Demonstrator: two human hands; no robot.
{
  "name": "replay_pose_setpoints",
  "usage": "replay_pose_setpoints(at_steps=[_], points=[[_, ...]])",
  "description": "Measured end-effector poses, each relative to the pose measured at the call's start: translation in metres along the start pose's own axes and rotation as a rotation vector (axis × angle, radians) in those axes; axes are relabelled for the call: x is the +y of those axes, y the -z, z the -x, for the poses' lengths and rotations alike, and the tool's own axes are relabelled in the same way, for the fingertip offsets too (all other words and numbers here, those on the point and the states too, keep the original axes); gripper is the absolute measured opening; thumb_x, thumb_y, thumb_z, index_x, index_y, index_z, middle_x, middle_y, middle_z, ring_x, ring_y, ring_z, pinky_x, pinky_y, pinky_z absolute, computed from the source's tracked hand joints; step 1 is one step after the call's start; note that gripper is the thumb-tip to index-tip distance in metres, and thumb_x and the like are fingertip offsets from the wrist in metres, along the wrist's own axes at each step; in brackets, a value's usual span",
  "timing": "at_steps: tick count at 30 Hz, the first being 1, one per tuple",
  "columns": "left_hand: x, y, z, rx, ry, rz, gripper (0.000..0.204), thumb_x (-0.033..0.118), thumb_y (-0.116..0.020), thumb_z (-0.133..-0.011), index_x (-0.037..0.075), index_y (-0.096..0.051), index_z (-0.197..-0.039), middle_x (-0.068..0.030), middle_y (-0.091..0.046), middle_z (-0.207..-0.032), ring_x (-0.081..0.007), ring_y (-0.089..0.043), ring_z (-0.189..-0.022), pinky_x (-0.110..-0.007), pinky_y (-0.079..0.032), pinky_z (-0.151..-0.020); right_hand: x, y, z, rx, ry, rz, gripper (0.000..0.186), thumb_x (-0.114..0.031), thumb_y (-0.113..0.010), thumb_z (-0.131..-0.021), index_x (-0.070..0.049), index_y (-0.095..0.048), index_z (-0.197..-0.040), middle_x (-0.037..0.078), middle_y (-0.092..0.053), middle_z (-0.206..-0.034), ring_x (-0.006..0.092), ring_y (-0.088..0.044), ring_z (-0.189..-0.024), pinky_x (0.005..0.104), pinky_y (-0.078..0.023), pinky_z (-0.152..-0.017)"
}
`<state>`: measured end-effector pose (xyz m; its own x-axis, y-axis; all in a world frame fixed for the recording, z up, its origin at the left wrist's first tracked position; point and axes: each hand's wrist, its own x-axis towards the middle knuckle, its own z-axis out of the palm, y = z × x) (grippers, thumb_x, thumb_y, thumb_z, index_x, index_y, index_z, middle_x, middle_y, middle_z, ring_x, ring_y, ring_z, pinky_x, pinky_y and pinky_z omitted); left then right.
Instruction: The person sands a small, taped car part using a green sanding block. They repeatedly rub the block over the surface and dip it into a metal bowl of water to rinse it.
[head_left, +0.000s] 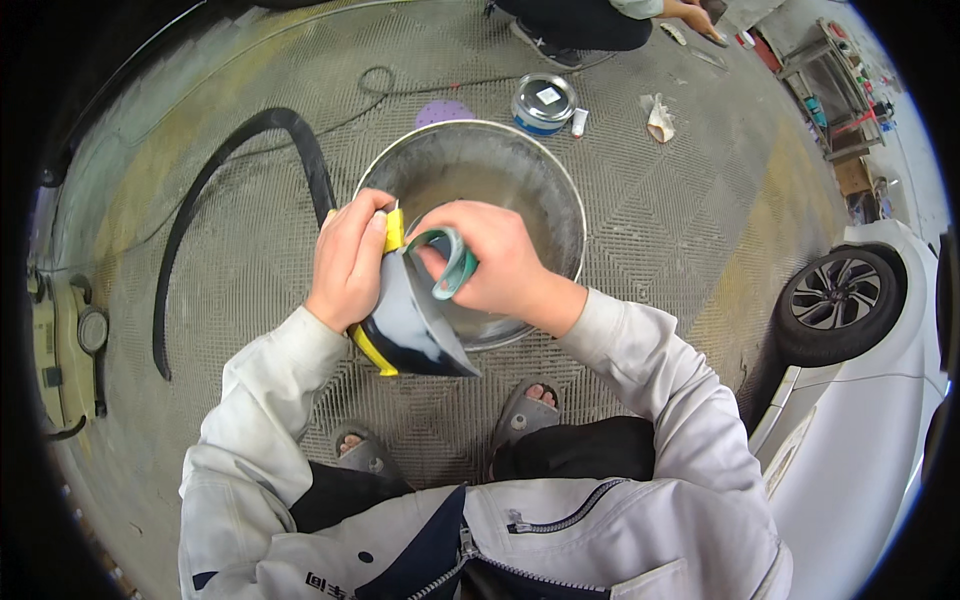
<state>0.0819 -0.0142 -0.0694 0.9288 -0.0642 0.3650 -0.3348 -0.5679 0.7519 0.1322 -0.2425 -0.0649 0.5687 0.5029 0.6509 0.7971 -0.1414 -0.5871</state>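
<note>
My left hand (350, 255) is wrapped round a curved black panel (410, 315) with a grey, primer-like patch and yellow tape on its edges. A long black curved strip (197, 200) arches over the floor up to this hand; whether it is one piece with the panel is hidden. In my closed right hand (495, 255) is a bent green abrasive sheet (456, 266), close against the panel's upper face. Both hands are above the near left part of a large round bucket (578, 200), whose inside looks grey and dusty.
Beyond the bucket are a lidded tin (545, 105), a small white tube (580, 123) and a purple sanding disc (444, 112). A hose (440, 91) crosses the floor. Another person (575, 25) crouches at the far side. A white car (850, 390) stands right, a yellowish machine (65, 350) left.
</note>
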Motion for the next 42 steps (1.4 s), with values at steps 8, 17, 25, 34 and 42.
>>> replay_pose_setpoints(at_steps=[8,17,25,34,42], points=[[0.002,0.001,-0.001,0.037,-0.036,-0.036,0.026,0.022,-0.053,-0.114,0.004,-0.068,-0.124,-0.0186,-0.072,-0.098,-0.0418,-0.071,-0.097,-0.049,-0.049,-0.086,0.001,-0.002,-0.001,0.031,0.035,0.039,0.033,0.002,-0.089,-0.085,-0.005,-0.074,-0.113,0.009,-0.083,-0.104,0.0296,-0.082,-0.090,0.0372,-0.063,-0.080],[-0.005,0.000,-0.003,0.002,-0.025,0.117,0.031,0.025,-0.052,-0.116,0.001,-0.070,-0.125,-0.0232,-0.071,-0.090,-0.0413,-0.075,-0.088,-0.045,-0.054,-0.078,0.005,-0.007,-0.002,0.104,0.040,0.031,0.039,-0.007,-0.091,-0.081,-0.010,-0.075,-0.117,0.008,-0.079,-0.096,0.0312,-0.079,-0.085,0.0391,-0.062,-0.074],[-0.009,-0.001,-0.001,-0.010,0.019,0.150,0.034,0.023,-0.049,-0.118,-0.001,-0.068,-0.132,-0.0101,-0.073,-0.100,-0.0192,-0.067,-0.092,-0.034,-0.052,-0.084,-0.004,0.018,-0.008,-0.051,-0.035,0.011,0.035,-0.006,-0.081,-0.082,-0.008,-0.068,-0.114,0.016,-0.076,-0.096,0.0404,-0.077,-0.092,0.0474,-0.060,-0.078],[-0.011,0.001,0.001,-0.039,0.086,0.232,0.035,0.022,-0.046,-0.119,-0.002,-0.067,-0.134,-0.0051,-0.071,-0.109,-0.0126,-0.062,-0.100,-0.028,-0.050,-0.092,-0.017,0.045,-0.019,-0.006,-0.097,-0.199,0.038,-0.006,-0.079,-0.083,-0.006,-0.069,-0.120,0.021,-0.079,-0.101,0.0475,-0.077,-0.098,0.0512,-0.061,-0.080],[-0.008,-0.001,0.004,-0.027,0.082,0.374,0.035,0.017,-0.044,-0.119,-0.001,-0.067,-0.138,-0.0052,-0.073,-0.123,-0.0135,-0.065,-0.112,-0.027,-0.050,-0.102,-0.024,0.031,-0.026,-0.016,-0.042,-0.191,0.039,-0.006,-0.075,-0.087,-0.008,-0.070,-0.125,0.023,-0.080,-0.105,0.0490,-0.076,-0.101,0.0545,-0.061,-0.084]])
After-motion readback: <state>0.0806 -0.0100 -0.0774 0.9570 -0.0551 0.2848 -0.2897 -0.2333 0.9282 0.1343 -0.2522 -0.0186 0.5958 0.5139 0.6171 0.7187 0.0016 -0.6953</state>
